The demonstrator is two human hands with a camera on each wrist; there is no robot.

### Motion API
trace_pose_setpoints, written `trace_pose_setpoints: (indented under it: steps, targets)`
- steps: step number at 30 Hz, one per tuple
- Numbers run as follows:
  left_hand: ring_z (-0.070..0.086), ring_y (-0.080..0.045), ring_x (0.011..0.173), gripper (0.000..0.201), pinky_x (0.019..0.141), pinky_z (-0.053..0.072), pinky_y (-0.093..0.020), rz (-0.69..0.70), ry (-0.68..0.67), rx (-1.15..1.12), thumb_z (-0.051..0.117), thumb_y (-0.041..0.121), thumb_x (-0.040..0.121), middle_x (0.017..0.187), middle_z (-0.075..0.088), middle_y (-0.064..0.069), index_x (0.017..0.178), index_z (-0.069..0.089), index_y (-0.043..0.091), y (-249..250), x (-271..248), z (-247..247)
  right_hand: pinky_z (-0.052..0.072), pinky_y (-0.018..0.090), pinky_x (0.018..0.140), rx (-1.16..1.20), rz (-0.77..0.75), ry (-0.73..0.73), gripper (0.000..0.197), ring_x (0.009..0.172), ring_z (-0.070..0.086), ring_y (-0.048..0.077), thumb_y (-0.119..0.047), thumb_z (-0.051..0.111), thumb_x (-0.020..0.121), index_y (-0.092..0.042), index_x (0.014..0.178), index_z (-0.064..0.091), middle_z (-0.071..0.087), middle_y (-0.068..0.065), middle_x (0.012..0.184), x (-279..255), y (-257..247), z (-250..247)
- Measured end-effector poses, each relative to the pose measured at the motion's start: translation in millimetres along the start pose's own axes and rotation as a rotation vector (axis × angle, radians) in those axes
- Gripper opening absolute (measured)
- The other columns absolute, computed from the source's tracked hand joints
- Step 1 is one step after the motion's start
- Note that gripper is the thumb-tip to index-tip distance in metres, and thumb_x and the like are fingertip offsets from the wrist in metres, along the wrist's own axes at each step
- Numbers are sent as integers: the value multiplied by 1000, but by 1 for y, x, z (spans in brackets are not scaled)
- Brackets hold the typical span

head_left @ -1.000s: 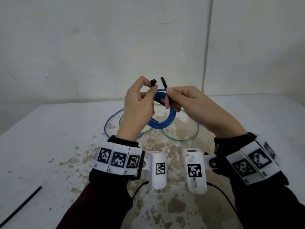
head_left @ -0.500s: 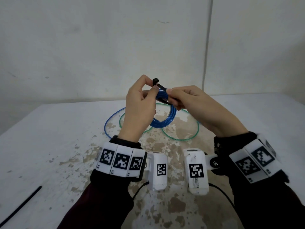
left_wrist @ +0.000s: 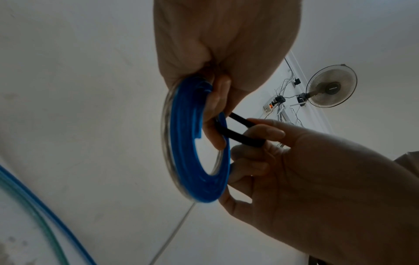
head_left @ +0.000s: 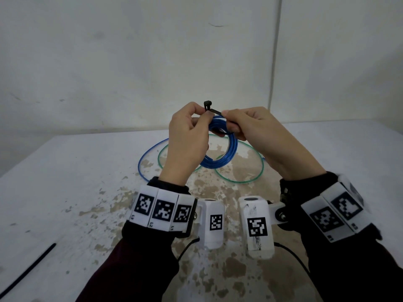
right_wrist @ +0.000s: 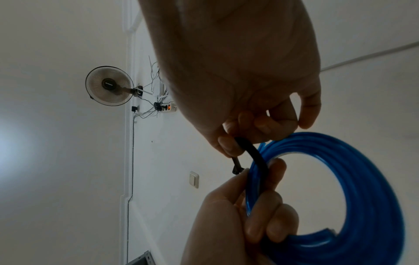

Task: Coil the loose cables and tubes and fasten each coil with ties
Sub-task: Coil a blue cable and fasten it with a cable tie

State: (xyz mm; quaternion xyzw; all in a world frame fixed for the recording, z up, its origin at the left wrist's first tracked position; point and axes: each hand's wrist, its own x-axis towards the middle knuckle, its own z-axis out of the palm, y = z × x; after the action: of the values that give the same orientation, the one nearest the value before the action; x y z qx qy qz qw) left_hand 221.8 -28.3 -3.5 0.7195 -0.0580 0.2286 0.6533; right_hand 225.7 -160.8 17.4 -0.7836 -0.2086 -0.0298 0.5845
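A blue tube coil (head_left: 220,156) hangs in the air between both hands above the table (head_left: 65,182). My left hand (head_left: 205,114) grips the coil's top and pinches the head of a black zip tie (head_left: 208,104) between thumb and forefinger. The tie's strap loops around the coil's strands (left_wrist: 240,137). My right hand (head_left: 225,114) pinches the tie's tail (right_wrist: 256,154) and holds its tip against the head. In the right wrist view the coil (right_wrist: 367,179) fills the right side, with the left hand's fingers (right_wrist: 260,211) curled through it.
A loose green tube (head_left: 239,180) and a loose blue tube (head_left: 142,160) lie looped on the table behind the hands. A spare black tie (head_left: 28,269) lies at the near left edge. White walls stand close behind the table.
The tie's two ends stood apart a second ago. My right hand has bent the tail leftward until its tip meets the head held by my left hand.
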Motion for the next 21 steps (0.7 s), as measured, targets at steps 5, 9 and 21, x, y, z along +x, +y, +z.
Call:
trace_pose_setpoints:
  steps: [5, 9, 21]
  targets:
    - [29, -13, 33, 24, 40, 26, -21, 3, -7, 21, 50, 8, 95, 47, 61, -4, 72, 47, 9, 1, -2, 1, 29, 11, 51, 2, -4, 13, 46, 52, 25, 9, -22, 45, 98, -15, 54, 31, 26, -1, 55, -2, -3, 0]
    - [28, -17, 35, 21, 42, 27, -22, 3, -11, 45, 50, 10, 95, 50, 63, -4, 74, 48, 8, 0, -2, 0, 29, 13, 50, -13, -8, 6, 47, 53, 24, 10, -24, 45, 98, -16, 54, 31, 26, -1, 55, -1, -2, 0]
    - [40, -7, 29, 25, 45, 28, -26, 39, -21, 107, 48, 8, 96, 55, 63, -11, 72, 41, 12, 5, -6, 2, 29, 17, 52, -7, 13, 15, 48, 55, 27, 11, -25, 46, 98, -18, 52, 32, 29, -4, 53, 0, 0, 0]
